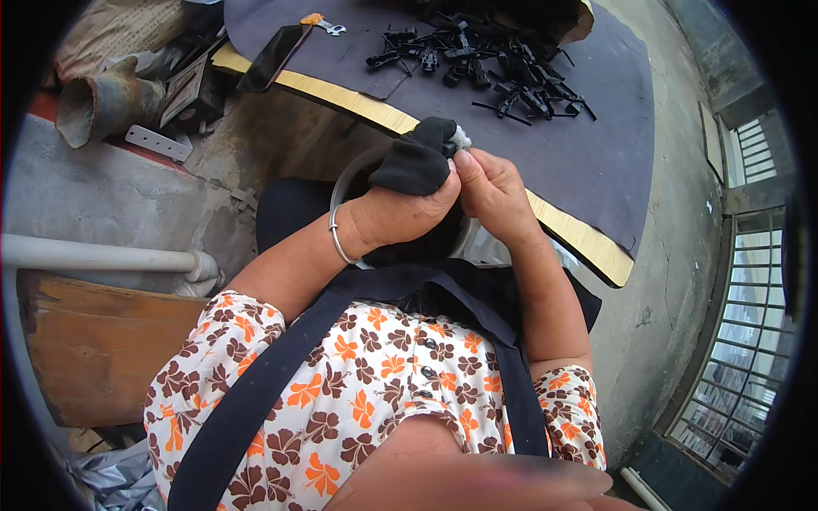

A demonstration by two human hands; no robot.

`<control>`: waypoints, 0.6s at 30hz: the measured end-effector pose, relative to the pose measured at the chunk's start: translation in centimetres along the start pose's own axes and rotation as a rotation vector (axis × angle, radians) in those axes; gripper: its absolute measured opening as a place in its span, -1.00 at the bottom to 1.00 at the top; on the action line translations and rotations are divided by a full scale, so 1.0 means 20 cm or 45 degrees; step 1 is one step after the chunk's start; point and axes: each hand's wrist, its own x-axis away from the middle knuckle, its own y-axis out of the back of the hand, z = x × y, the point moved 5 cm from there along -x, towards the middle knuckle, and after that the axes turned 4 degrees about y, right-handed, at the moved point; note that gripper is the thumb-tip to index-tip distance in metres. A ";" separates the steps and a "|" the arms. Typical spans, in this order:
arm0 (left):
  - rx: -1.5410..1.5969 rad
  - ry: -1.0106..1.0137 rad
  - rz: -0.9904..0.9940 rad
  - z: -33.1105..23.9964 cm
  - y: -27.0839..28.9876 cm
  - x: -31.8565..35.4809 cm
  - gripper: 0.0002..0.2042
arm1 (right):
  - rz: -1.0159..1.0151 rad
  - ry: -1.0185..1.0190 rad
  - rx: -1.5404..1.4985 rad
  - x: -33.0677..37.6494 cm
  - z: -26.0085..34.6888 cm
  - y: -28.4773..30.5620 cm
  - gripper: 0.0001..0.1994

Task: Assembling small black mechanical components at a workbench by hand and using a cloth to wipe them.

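Black cloth (pixel 413 166) is draped over the fingers of the left hand (pixel 405 211), whose thumb I see closed against its near edge, while the right hand (pixel 501 192) has thumb and curled fingers drawn together in a tight pinch right beside a white tuft (pixel 461 138); can't tell what, if anything, is between those tips. Just below the fingers I've got a round grey bucket (pixel 348 183), partly hidden by the hands. Beyond them is the dark-topped table (pixel 588 183), with a heap of black parts (pixel 511 77) ahead-right and an orange-ended wrench (pixel 328 25) far ahead-left.
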 end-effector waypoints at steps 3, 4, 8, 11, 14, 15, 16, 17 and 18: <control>0.104 0.275 0.216 0.03 0.02 -0.01 -0.88 | -0.061 0.056 0.464 -0.03 0.07 0.14 -0.74; -0.112 0.211 0.211 0.03 0.05 -0.01 -0.88 | -0.240 0.165 0.778 -0.04 0.11 0.22 -0.75; -0.604 0.081 0.184 0.04 0.08 -0.01 -0.79 | -0.644 0.067 1.520 -0.08 0.08 0.43 -0.78; -0.606 0.091 0.179 0.07 0.04 -0.05 -0.81 | -0.558 0.108 1.640 -0.10 0.03 0.43 -0.81; -0.644 0.246 0.484 0.15 -0.02 -0.03 -0.86 | -0.433 0.233 1.574 -0.05 0.04 0.36 -0.86; -0.641 0.246 0.484 0.14 -0.01 -0.03 -0.86 | -0.419 0.263 1.491 -0.03 0.05 0.34 -0.89; -0.624 0.219 0.543 0.12 0.00 -0.02 -0.89 | -0.405 0.293 1.406 -0.02 0.05 0.32 -0.92; -0.607 0.194 0.606 0.10 0.00 0.00 -0.91 | -0.406 0.288 1.403 0.00 0.07 0.30 -0.92; -0.594 0.149 0.524 0.09 0.01 0.01 -0.91 | -0.367 0.341 1.345 0.02 0.09 0.27 -0.93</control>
